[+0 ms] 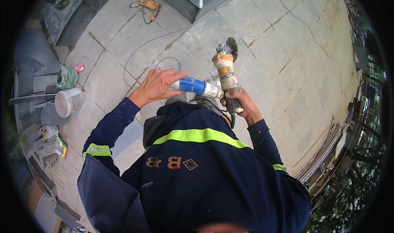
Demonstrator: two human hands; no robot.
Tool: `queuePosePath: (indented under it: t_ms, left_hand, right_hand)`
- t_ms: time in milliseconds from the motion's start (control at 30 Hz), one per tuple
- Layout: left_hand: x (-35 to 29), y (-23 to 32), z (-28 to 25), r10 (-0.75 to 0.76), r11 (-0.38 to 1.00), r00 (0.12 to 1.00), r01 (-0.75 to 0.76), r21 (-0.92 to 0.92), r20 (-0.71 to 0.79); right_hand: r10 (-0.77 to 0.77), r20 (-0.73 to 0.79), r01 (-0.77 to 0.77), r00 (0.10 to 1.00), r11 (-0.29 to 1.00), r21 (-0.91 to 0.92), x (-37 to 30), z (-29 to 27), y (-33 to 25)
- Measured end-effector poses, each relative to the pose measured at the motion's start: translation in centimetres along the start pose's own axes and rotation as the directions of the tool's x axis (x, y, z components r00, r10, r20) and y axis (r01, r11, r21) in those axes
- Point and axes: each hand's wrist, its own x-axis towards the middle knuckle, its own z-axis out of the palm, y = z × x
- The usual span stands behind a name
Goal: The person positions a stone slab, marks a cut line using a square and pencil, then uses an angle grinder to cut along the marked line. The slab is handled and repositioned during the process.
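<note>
My left hand (158, 84) is closed around the left end of a blue and white plug connector (193, 85). The connector lies crosswise in front of my body, its right end close to my right thumb. My right hand (245, 103) grips the rear body of a dusty orange and white angle grinder (227, 75). The grinder points away from me, with a thin dark cutting disc (232, 48) at its far end. A black cord hangs below its near end. Some right fingers are hidden behind the tool.
An orange power drill (148, 5) lies on the paved floor (262, 65) at the far left. A grey cable loops across the paving. Left of me stand a white bucket (69, 102), a green bag (67, 77) and stone offcuts. Dark slabs (174, 3) edge the far side.
</note>
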Motion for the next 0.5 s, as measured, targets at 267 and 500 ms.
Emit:
queuePosePath:
  t_ms: [267,500]
  left_hand:
    - [1.6,0.8,1.2,0.049,0.999,0.998,-0.049,-0.001,0.033]
    - [1.0,2.1,2.8,0.021,0.998,0.998,-0.025,-0.055,-0.064]
  right_hand:
    - [0.065,0.038,-0.067,0.997,0.997,0.039,0.2,-0.5,-1.5]
    - [0.087,0.041,-0.089,0.995,0.995,0.045,1.2,-1.6,-0.6]
